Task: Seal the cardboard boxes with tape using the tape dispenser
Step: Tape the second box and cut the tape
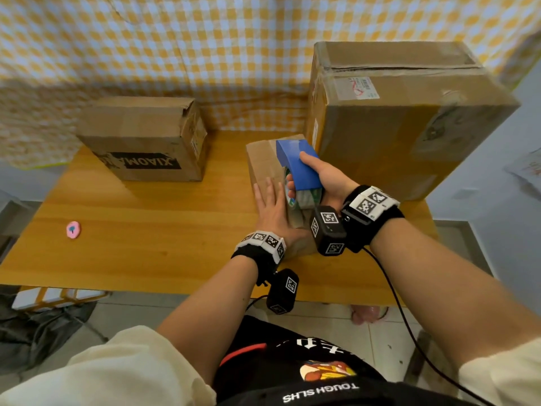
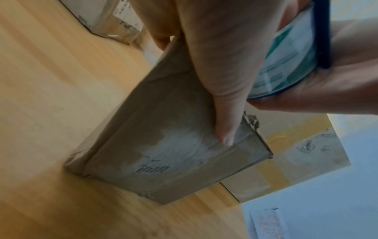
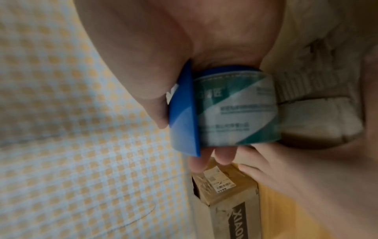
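A small flat cardboard box (image 1: 263,165) (image 2: 163,145) lies on the wooden table (image 1: 146,224) near the middle. My left hand (image 1: 270,210) (image 2: 220,67) rests flat on its top, fingers straight. Just to the right, my right hand (image 1: 319,177) (image 3: 163,56) grips the blue tape dispenser (image 1: 301,162) (image 3: 184,113), with its green-and-white tape roll (image 1: 304,197) (image 2: 286,56) (image 3: 237,110) low over the box's near end. Whether the tape touches the box is hidden behind the hands.
A large taped cardboard box (image 1: 404,118) stands at the right, close behind the dispenser. A medium box printed XIAOMI (image 1: 146,139) (image 3: 229,202) sits at the back left. A small pink object (image 1: 73,229) lies at the left. Checked cloth (image 1: 175,48) covers the wall.
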